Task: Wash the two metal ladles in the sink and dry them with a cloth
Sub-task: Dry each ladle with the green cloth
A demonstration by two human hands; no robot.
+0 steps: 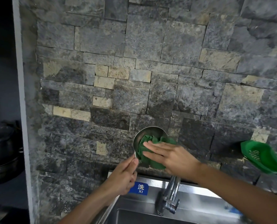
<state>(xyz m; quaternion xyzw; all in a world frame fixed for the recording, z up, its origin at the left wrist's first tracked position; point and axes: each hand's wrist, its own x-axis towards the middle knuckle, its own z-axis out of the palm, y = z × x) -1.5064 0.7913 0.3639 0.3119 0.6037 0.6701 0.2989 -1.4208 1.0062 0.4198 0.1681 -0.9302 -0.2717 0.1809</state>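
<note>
1. The left hand (124, 176) has its fingers curled tight round the thin handle of a metal ladle (140, 135), gripping it just below the bowl, which it holds up in front of the stone wall (150, 62).
2. The bowl faces the camera, its round rim standing free against the wall above and to the left; its lower right part is hidden by cloth and fingers.
3. A green cloth (150, 156) is stuffed into the bowl and spills over its lower right edge, hanging down past the rim.
4. The right hand (171, 157) lies flat, fingers straight and together, pressing the cloth into the bowl; it holds nothing in a closed grip.
5. Only one ladle is in view.
6. Directly below the hands stands the chrome tap (169, 198), its spout rising close under the right wrist.
7. The steel sink (199, 201) runs along the near edge, with a blue label (139, 189) on its back rim just right of the left wrist.
8. A green strainer basket (262, 157) hangs at the wall to the right, well apart from the hands.
9. Dark pots (1, 147) are stacked at the far left, beyond a pale wall edge (21, 94).
10. The wall above the ladle is bare stone.
</note>
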